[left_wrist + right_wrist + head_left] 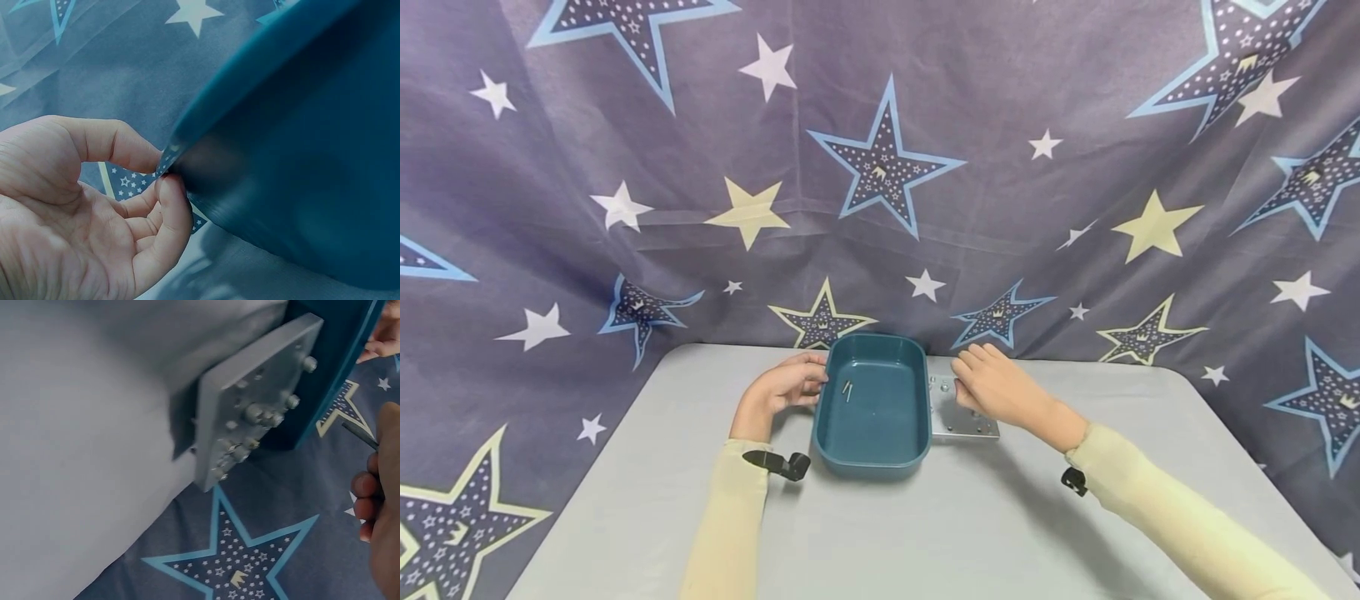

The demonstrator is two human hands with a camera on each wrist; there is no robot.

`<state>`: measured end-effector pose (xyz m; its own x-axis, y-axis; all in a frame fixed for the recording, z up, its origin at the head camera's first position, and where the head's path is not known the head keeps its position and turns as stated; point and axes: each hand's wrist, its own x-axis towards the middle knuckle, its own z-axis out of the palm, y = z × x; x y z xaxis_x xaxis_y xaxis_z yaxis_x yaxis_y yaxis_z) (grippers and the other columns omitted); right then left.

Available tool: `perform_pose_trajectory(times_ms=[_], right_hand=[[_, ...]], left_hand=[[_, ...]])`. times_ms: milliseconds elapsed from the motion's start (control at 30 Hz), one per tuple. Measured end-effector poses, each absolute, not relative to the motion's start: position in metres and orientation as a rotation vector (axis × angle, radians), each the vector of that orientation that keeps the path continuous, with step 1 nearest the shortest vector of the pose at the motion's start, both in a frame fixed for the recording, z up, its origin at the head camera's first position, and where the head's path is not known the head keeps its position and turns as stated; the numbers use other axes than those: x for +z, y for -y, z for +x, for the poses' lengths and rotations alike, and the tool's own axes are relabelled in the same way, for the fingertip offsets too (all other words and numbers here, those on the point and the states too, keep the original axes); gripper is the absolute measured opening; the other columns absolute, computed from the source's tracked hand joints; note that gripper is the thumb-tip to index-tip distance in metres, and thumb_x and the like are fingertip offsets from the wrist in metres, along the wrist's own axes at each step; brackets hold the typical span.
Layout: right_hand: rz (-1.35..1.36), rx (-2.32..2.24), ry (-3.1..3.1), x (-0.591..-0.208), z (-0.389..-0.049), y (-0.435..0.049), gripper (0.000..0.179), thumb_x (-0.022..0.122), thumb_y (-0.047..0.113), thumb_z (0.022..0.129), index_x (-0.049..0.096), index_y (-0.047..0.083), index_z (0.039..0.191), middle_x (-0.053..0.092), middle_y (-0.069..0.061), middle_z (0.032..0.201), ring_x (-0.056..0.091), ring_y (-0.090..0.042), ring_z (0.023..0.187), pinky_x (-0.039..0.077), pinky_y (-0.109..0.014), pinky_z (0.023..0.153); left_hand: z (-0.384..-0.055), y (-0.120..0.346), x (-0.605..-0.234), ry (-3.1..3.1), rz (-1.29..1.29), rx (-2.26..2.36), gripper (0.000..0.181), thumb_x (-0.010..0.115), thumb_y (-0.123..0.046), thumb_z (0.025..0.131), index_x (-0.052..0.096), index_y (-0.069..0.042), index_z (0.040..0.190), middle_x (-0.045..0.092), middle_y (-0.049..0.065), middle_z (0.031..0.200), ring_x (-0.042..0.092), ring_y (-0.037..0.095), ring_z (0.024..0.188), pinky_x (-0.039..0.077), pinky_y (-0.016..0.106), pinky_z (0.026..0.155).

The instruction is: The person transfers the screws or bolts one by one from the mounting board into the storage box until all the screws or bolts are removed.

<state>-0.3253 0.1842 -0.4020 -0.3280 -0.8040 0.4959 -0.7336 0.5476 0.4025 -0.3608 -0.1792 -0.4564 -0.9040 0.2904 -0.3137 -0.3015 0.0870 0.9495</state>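
Observation:
A deep teal plastic tray point(872, 425) stands on the table, with a few thin metal pins point(847, 389) inside. At its left side my left hand point(788, 382) pinches the rim between thumb and fingers; the left wrist view shows this pinch on the tray wall point(300, 169) close up. Right of the tray, and against it, lies a silver metal plate point(958, 423) bearing several bolts and holes point(253, 414). Over this plate is my right hand point(992, 385), fingers curled around a thin dark rod point(359, 434). Most of the rod is hidden in the hand.
The table point(880, 542) has a light grey cover. Directly behind its back edge hangs a purple-grey cloth point(820, 50) printed with stars. A black wrist strap mount point(786, 465) sits on the left sleeve, another strap mount point(1074, 481) on the right.

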Motion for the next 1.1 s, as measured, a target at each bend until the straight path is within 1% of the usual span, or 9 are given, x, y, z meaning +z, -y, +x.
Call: perform_pose_trajectory(times_ms=[167,267,433,800,900,1100], right_hand=[[1.203,-0.088,2.193,-0.396,-0.329,-0.173,0.011,0.050,0.011,0.089,0.046,0.010,0.079,0.044,-0.003,0.073,0.041,-0.022,0.071,0.037,-0.032,0.067],[1.180,-0.069,2.226,-0.391,-0.330,-0.165,0.015,0.055,0.010,0.091,0.046,0.010,0.079,0.044,-0.002,0.073,0.040,-0.021,0.070,0.035,-0.032,0.067],[1.142,-0.007,2.256,-0.384,-0.334,-0.154,0.017,0.062,0.010,0.092,0.049,0.009,0.081,0.047,-0.002,0.073,0.042,-0.022,0.071,0.036,-0.033,0.067],[1.138,0.182,2.428,-0.363,-0.335,-0.125,0.017,0.059,0.014,0.101,0.053,0.009,0.086,0.050,-0.003,0.076,0.046,-0.022,0.074,0.038,-0.034,0.071],[1.146,0.234,2.457,-0.358,-0.338,-0.116,0.015,0.059,0.014,0.102,0.054,0.009,0.088,0.053,-0.004,0.078,0.047,-0.022,0.075,0.040,-0.034,0.072],[1.180,0.325,2.487,-0.350,-0.345,-0.099,0.014,0.063,0.010,0.100,0.058,0.007,0.086,0.058,-0.007,0.079,0.053,-0.024,0.075,0.046,-0.038,0.073]], left_hand=[[-0.361,0.179,-0.456,-1.944,-0.013,1.874,0.046,0.052,-0.002,0.090,0.041,0.003,0.134,0.060,-0.004,0.084,0.059,0.006,0.071,0.053,0.024,0.067],[-0.361,0.179,-0.456,-1.950,-0.015,1.872,0.045,0.052,-0.002,0.090,0.042,0.003,0.133,0.060,-0.004,0.083,0.059,0.006,0.071,0.052,0.024,0.067],[-0.361,0.180,-0.456,-1.958,-0.010,1.866,0.044,0.053,-0.002,0.090,0.043,0.003,0.132,0.060,-0.004,0.083,0.059,0.007,0.071,0.052,0.024,0.067],[-0.359,0.178,-0.457,-1.938,-0.015,1.876,0.045,0.053,-0.001,0.089,0.042,0.003,0.133,0.059,-0.004,0.082,0.059,0.007,0.071,0.053,0.024,0.067],[-0.359,0.177,-0.457,-1.933,-0.008,1.882,0.044,0.052,-0.001,0.090,0.041,0.003,0.133,0.059,-0.004,0.082,0.058,0.006,0.070,0.052,0.024,0.066],[-0.360,0.178,-0.456,-1.936,0.016,1.885,0.038,0.052,-0.001,0.095,0.041,0.002,0.131,0.060,-0.003,0.084,0.060,0.006,0.072,0.054,0.023,0.068]])
